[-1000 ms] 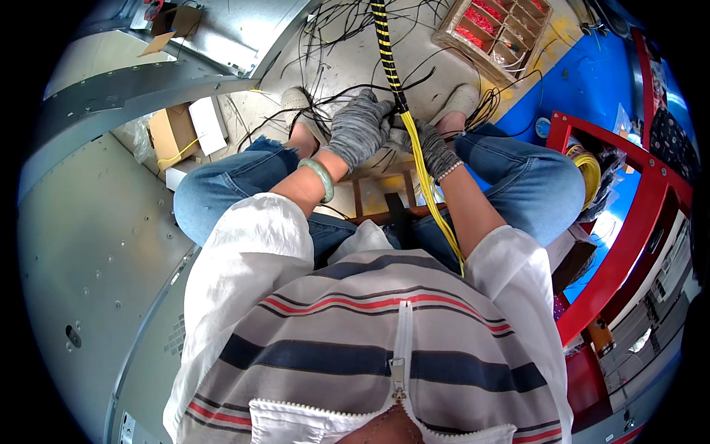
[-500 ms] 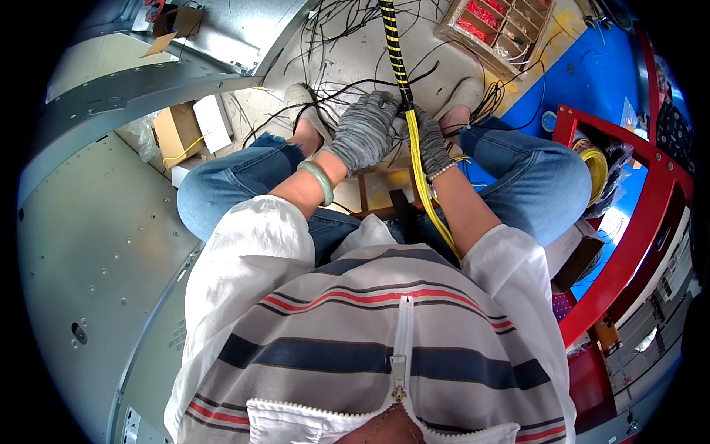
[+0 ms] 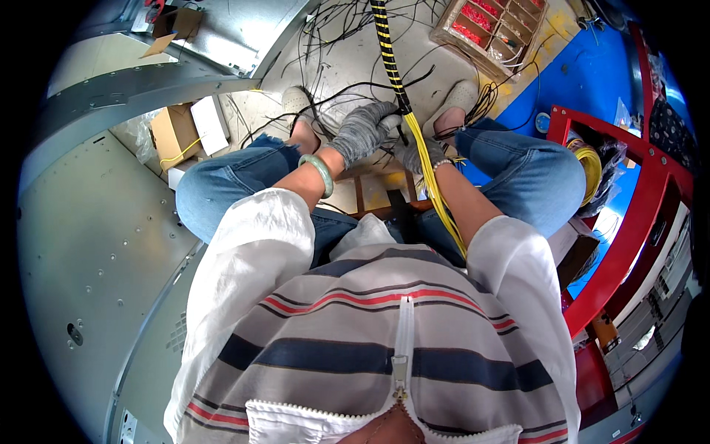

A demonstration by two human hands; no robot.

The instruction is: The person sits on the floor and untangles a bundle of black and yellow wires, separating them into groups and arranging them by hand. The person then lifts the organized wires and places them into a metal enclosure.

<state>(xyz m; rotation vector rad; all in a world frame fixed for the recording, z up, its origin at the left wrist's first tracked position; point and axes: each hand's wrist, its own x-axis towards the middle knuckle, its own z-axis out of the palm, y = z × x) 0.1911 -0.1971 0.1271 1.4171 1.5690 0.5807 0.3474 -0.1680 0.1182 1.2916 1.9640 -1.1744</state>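
Observation:
A bundle of yellow wires (image 3: pixel 427 166) runs from near my lap up between my knees. Its far part is wound in black spiral wrap (image 3: pixel 386 55), with yellow showing between the turns. My left hand (image 3: pixel 364 132), in a grey knit glove, is closed with its fingertips against the bundle where the wrap ends. My right hand (image 3: pixel 416 154), gloved alike, is curled just below, partly hidden behind the yellow wires. Between the hands shows a short black strip (image 3: pixel 402 135); what the right fingers hold is hidden.
Loose black cables (image 3: pixel 347 33) lie across the floor. A divided wooden box (image 3: pixel 492 33) of small red parts stands at the far right. A red metal frame (image 3: pixel 629 259) rises at right, beside a yellow wire coil (image 3: pixel 589 172). Grey sheet-metal panels (image 3: pixel 96 244) and a cardboard box (image 3: pixel 175 133) are at left.
The wrapped part of the bundle has shifted slightly left. My left hand has turned, its thumb side now showing, and a gap with a black strip has opened between the hands.

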